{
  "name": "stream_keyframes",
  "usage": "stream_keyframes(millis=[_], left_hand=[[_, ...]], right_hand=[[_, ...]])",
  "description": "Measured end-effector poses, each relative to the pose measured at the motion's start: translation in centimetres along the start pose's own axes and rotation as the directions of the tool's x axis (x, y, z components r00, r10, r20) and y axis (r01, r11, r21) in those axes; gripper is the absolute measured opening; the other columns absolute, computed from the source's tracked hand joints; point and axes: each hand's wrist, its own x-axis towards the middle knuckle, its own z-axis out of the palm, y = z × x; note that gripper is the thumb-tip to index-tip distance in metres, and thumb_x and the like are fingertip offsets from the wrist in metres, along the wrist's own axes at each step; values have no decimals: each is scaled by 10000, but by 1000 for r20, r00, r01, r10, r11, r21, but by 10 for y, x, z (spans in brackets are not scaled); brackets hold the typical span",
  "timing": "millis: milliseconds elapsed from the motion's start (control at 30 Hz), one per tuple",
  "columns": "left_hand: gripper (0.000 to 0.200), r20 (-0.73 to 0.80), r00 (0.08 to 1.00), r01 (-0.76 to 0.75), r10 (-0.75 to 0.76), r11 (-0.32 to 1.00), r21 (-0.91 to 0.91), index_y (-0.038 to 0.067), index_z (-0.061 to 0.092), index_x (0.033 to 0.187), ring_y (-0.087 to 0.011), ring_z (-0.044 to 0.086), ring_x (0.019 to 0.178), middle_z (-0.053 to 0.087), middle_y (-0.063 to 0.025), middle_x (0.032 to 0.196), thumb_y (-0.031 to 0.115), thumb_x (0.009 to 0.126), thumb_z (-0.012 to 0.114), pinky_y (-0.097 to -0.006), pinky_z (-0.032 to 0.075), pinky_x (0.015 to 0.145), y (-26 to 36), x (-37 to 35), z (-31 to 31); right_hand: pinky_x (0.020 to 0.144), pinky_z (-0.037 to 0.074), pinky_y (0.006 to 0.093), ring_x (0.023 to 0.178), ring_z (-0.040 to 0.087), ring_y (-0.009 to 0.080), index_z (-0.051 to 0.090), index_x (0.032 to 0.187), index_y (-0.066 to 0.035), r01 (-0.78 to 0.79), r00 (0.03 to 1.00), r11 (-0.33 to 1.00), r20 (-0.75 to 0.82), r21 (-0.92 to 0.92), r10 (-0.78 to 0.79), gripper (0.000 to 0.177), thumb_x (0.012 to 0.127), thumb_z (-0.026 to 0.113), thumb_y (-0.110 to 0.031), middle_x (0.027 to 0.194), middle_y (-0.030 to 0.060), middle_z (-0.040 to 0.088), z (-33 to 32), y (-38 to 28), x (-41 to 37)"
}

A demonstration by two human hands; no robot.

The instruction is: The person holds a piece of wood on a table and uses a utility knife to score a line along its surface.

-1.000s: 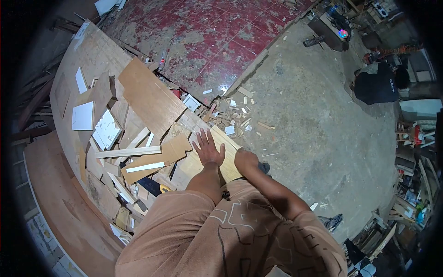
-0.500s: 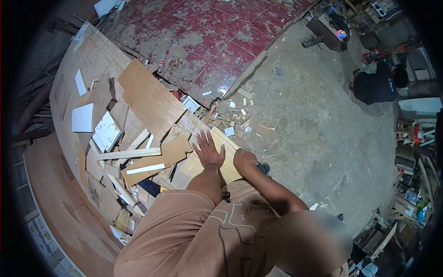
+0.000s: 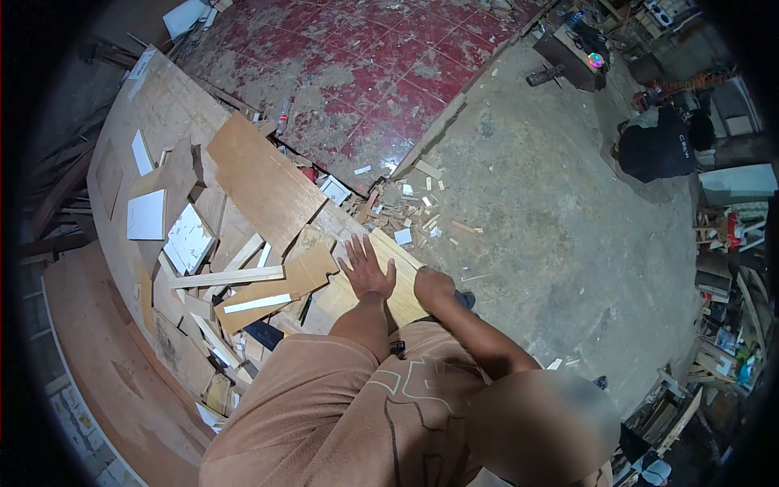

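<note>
My left hand (image 3: 367,269) lies flat, fingers spread, on a pale wooden board (image 3: 388,286) at the near edge of a pile of offcuts. My right hand (image 3: 433,286) is curled at the board's right edge, over a dark object (image 3: 465,299) that is mostly hidden; I cannot tell what it is or whether the hand grips it. A notched plywood piece (image 3: 280,283) with a white strip lies just left of my left hand. My brown shirt fills the lower part of the view.
Large plywood sheets (image 3: 260,174) and white-faced panels (image 3: 147,214) cover the workbench to the left. Wood scraps (image 3: 410,211) litter the concrete floor beyond the board. Red tiles (image 3: 381,65) lie farther off. A person in dark clothes (image 3: 661,146) crouches at the right, amid clutter.
Both hands stay on the board in nearly the same place. The view has shifted slightly.
</note>
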Motion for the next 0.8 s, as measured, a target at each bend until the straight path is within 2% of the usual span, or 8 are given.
stream_keyframes(millis=[100, 167, 300, 367, 467, 567, 700, 800], left_hand=[[874, 12, 1000, -3, 3, 1000, 3, 82, 90, 1519, -344, 14, 1465, 34, -159, 1586, 499, 859, 484, -608, -5, 1128, -1, 0, 0], [875, 8, 1000, 3, -3, 1000, -1, 82, 92, 1519, -344, 15, 1465, 32, -158, 1586, 496, 858, 488, -608, -3, 1127, 0, 0, 1], [874, 10, 1000, 2, -2, 1000, 15, 82, 99, 1519, -346, 18, 1464, 33, -158, 1586, 510, 860, 480, -607, 3, 1128, 1, 1, -2], [874, 5, 1000, 1, -1, 1000, 10, 81, 100, 1519, -346, 19, 1464, 34, -160, 1586, 515, 860, 477, -607, 4, 1127, 1, 0, -1], [876, 6, 1000, 9, -9, 999, 34, 83, 96, 1520, -347, 19, 1464, 31, -159, 1587, 526, 862, 468, -607, 5, 1127, 1, 1, 0], [877, 2, 1000, -4, 4, 999, 40, 83, 94, 1520, -346, 19, 1464, 27, -158, 1588, 530, 863, 463, -608, 6, 1127, -1, 1, 3], [882, 19, 1000, 2, -2, 999, 39, 84, 79, 1521, -347, 15, 1464, 24, -158, 1588, 534, 864, 458, -609, 2, 1127, 0, 0, 0], [883, 25, 1000, 2, -2, 999, 35, 85, 71, 1522, -349, 15, 1464, 23, -160, 1587, 534, 865, 456, -609, 1, 1127, 1, 0, -2]], right_hand=[[747, 554, 412, 917, 692, 331, 676, 953, -11, -49, 999, 995, -13, 85, 50, 215, 838, 522, -107, 971, 205, 694, -2, 13, -29], [772, 558, 417, 977, 677, 344, 656, 1078, 6, -33, 991, 999, 133, 10, 31, 303, 878, 479, -138, 1059, 207, 681, -25, 17, -62], [773, 557, 428, 974, 677, 350, 659, 1062, 9, -37, 982, 999, 183, -39, 43, 298, 881, 475, -139, 1042, 213, 683, -37, 14, -63], [732, 553, 431, 882, 692, 344, 671, 936, 10, -67, 996, 998, 64, 10, 66, 246, 855, 482, -125, 960, 208, 692, -19, 7, -33], [740, 551, 435, 882, 691, 345, 673, 944, 3, -1, 999, 999, -39, 50, 3, 251, 859, 477, -129, 968, 212, 689, 3, -1, 3], [755, 548, 436, 892, 689, 351, 673, 954, -6, -5, 997, 993, -80, 121, 14, 248, 859, 480, -130, 981, 220, 686, 11, 15, -10], [760, 549, 432, 899, 690, 348, 671, 982, -8, -62, 995, 996, 79, 62, 57, 247, 857, 493, -126, 986, 221, 686, -34, 19, -75], [756, 554, 443, 902, 691, 354, 663, 1013, 1, -83, 990, 996, 116, 33, 79, 265, 868, 490, -136, 991, 217, 689, -35, 13, -72]])
